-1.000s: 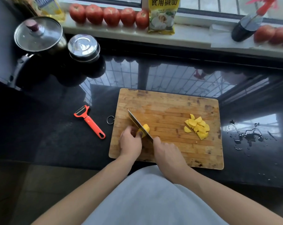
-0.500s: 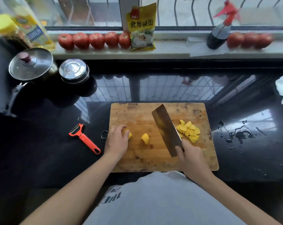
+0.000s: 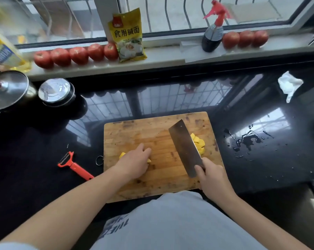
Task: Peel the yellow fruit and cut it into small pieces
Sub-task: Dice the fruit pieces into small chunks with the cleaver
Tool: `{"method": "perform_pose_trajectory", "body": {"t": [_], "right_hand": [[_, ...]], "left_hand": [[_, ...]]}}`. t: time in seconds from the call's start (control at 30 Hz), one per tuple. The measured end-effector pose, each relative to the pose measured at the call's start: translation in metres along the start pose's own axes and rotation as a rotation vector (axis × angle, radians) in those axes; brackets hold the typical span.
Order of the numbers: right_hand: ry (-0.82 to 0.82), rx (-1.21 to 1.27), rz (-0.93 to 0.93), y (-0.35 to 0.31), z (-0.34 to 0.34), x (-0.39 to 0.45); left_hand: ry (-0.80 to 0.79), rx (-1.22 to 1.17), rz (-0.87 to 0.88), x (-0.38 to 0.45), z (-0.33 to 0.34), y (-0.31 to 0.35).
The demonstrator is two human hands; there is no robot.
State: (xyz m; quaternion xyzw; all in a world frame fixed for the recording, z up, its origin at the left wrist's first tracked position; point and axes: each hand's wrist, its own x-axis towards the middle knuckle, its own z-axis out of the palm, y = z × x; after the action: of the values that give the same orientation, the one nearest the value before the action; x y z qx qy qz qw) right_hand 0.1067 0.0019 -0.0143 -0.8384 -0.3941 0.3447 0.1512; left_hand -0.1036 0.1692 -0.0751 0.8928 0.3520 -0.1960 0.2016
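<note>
peeler (image 3: pixel 75 166): parked on the counter left of the board; fruit shows no skin, so I judge peeling done
left hand (image 3: pixel 134 162): my fingers curled over the uncut yellow fruit chunk (image 3: pixel 122 155), pinning it to the cutting board (image 3: pixel 152 134); most of it hidden under my palm
cleaver (image 3: pixel 185 147): blade tilted, apparently off the wood; covers part of the cut pieces (image 3: pixel 199 144) heaped at its right
right hand (image 3: pixel 213 179): wrapped round the handle; handle itself not visible
</note>
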Motion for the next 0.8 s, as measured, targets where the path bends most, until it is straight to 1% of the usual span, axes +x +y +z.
{"method": "perform_pose_trajectory", "body": {"t": [0.13,0.23,0.27,0.3,0.37,0.43,0.57,0.6,0.63,0.67,0.7,0.73,0.77,0.8], "right_hand": [[-0.027,-0.085,-0.001,-0.001,0.001,-0.002],[-0.069,-0.076,-0.008,-0.003,0.004,-0.001],[-0.083,-0.064,-0.009,-0.003,0.005,-0.001],[-0.094,-0.056,-0.009,-0.003,0.006,-0.001],[-0.109,-0.058,-0.012,-0.004,0.008,-0.002],[-0.12,-0.067,-0.017,-0.004,0.009,-0.003],[-0.148,-0.11,-0.042,-0.003,0.007,-0.004],[-0.157,-0.121,-0.047,-0.003,0.007,-0.005],[-0.168,-0.131,-0.052,-0.002,0.007,-0.005],[-0.18,-0.143,-0.056,-0.001,0.008,-0.005],[-0.192,-0.156,-0.059,0.0,0.008,-0.006],[-0.203,-0.171,-0.066,0.0,0.009,-0.005],[-0.215,-0.19,-0.076,0.001,0.009,-0.005],[-0.224,-0.208,-0.088,0.0,0.01,-0.004]], "left_hand": [[0.134,-0.211,-0.197,-0.007,0.015,0.03],[0.185,-0.467,-0.349,-0.016,0.025,0.042],[0.207,-0.539,-0.364,-0.019,0.028,0.043],[0.235,-0.565,-0.346,-0.022,0.032,0.042],[0.281,-0.5,-0.218,-0.027,0.041,0.036],[0.31,-0.362,-0.048,-0.032,0.052,0.028],[0.41,-0.083,0.221,-0.038,0.063,0.012],[0.42,-0.049,0.278,-0.04,0.064,0.01],[0.423,-0.034,0.307,-0.041,0.064,0.01],[0.435,-0.042,0.291,-0.042,0.064,0.013],[0.46,-0.107,0.208,-0.044,0.063,0.017],[0.502,-0.248,0.046,-0.046,0.059,0.025],[0.533,-0.446,-0.178,-0.049,0.055,0.032],[0.514,-0.664,-0.41,-0.051,0.048,0.039]]}}
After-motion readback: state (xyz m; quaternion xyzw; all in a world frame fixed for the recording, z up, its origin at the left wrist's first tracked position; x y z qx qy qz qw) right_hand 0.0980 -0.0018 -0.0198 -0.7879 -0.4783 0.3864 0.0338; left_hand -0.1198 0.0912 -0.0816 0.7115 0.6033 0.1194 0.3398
